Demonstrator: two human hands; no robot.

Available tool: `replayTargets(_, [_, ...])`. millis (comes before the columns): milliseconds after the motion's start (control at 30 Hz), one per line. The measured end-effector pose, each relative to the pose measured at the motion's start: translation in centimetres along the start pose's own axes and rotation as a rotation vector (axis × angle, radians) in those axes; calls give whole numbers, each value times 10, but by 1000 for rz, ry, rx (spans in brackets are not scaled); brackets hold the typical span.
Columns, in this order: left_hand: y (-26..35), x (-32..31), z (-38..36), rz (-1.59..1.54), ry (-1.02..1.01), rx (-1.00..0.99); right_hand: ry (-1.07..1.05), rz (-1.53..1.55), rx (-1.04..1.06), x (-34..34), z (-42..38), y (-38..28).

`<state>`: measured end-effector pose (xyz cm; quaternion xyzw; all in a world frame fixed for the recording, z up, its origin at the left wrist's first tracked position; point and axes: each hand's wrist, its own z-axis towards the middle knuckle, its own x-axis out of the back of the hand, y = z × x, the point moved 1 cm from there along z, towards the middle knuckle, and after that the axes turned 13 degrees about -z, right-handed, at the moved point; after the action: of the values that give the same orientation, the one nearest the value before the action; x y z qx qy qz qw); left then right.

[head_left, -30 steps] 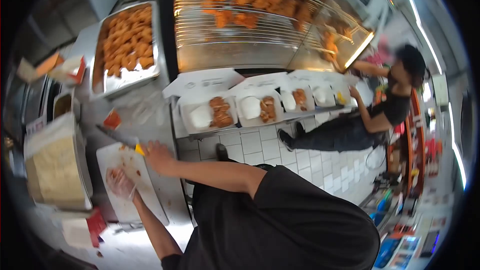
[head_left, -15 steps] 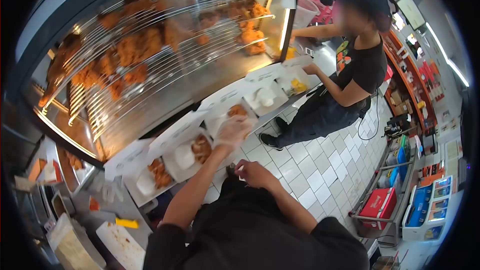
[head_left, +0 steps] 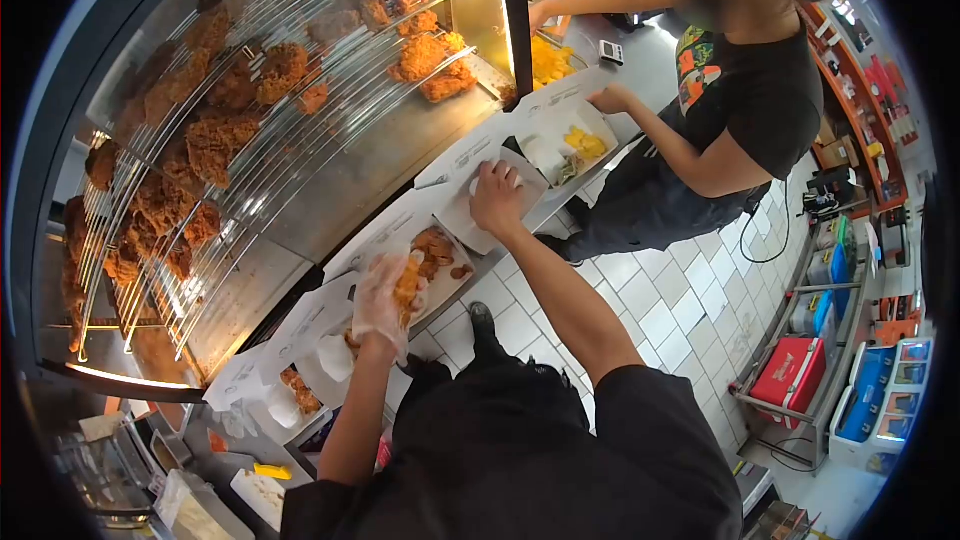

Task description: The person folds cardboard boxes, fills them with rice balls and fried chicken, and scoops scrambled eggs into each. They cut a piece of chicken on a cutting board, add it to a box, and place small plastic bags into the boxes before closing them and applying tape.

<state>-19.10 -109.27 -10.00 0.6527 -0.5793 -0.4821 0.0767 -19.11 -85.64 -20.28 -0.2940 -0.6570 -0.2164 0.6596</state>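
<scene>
A row of open white takeaway boxes runs along the ledge below the glass case. My left hand (head_left: pixel 380 302), in a clear plastic glove, is closed on a piece of fried chicken (head_left: pixel 407 288) above the second and third boxes. More fried chicken (head_left: pixel 432 248) lies in the third box (head_left: pixel 450 283). My bare right hand (head_left: pixel 498 198) reaches into the fourth box (head_left: pixel 462 218), its fingers curled over a white mound (head_left: pixel 513 177), mostly covered. The nearest boxes hold white mounds (head_left: pixel 335 358) beside fried chicken (head_left: pixel 300 392).
Racks of fried chicken (head_left: pixel 215 145) fill the lit display case. At right, a co-worker (head_left: pixel 745 100) touches the far box with yellow food (head_left: pixel 585 143). A timer (head_left: pixel 611 52) sits behind. Yellow-handled tool (head_left: pixel 272 472) lies lower left; a red cooler (head_left: pixel 790 380) stands right.
My left hand has drawn back leftward and now shows a chicken piece in it. My right hand has moved from near my body onto the white mound. The view has shifted.
</scene>
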Motion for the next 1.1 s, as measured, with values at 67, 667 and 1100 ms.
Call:
replayTargets(67, [7, 5, -4, -67, 63, -22, 10, 89, 129, 5, -6, -6])
replayTargets(667, [-4, -136, 45, 1197, -222, -861, -41, 650, -141, 40, -173, 125])
replayTargets(1100, [439, 57, -64, 1629, 1168, -911, -334, 653, 198, 85, -203, 24])
